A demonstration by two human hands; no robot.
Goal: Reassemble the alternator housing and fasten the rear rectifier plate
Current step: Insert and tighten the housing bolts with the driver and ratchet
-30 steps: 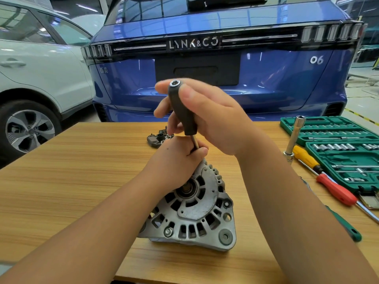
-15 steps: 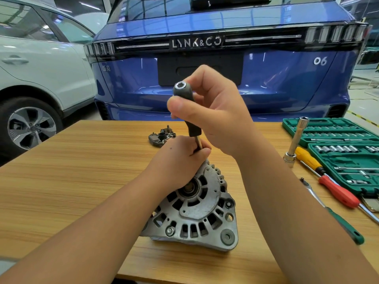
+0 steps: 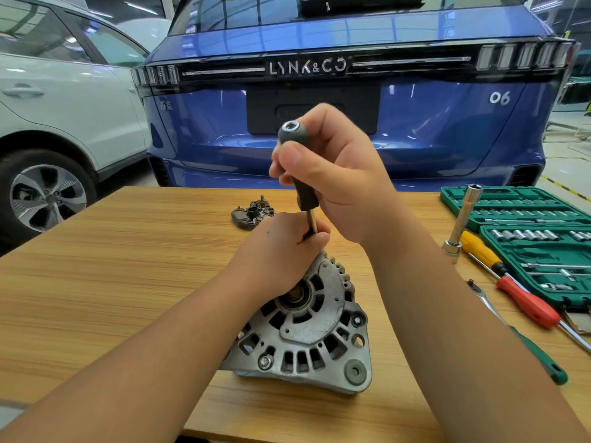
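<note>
A grey cast alternator housing [image 3: 307,334] lies on the wooden table [image 3: 112,282] in front of me. My right hand [image 3: 339,180] grips the dark handle of a driver tool [image 3: 299,167] held nearly upright over the housing's far edge. My left hand [image 3: 281,254] is curled round the driver's metal shaft and rests on the top of the housing, hiding the tip. The dark rectifier plate [image 3: 251,214] lies apart on the table behind my left hand.
A green socket set case [image 3: 524,238] lies open at the right. Beside it are a tall socket extension [image 3: 462,222], a yellow-handled screwdriver [image 3: 483,254], a red-handled screwdriver [image 3: 527,302] and a green-handled tool [image 3: 540,356]. A blue car and a white car stand beyond the table.
My right hand has turned on the driver handle, its fingers shifting round it, and the handle now stands more upright. The left hand and housing stay put.
</note>
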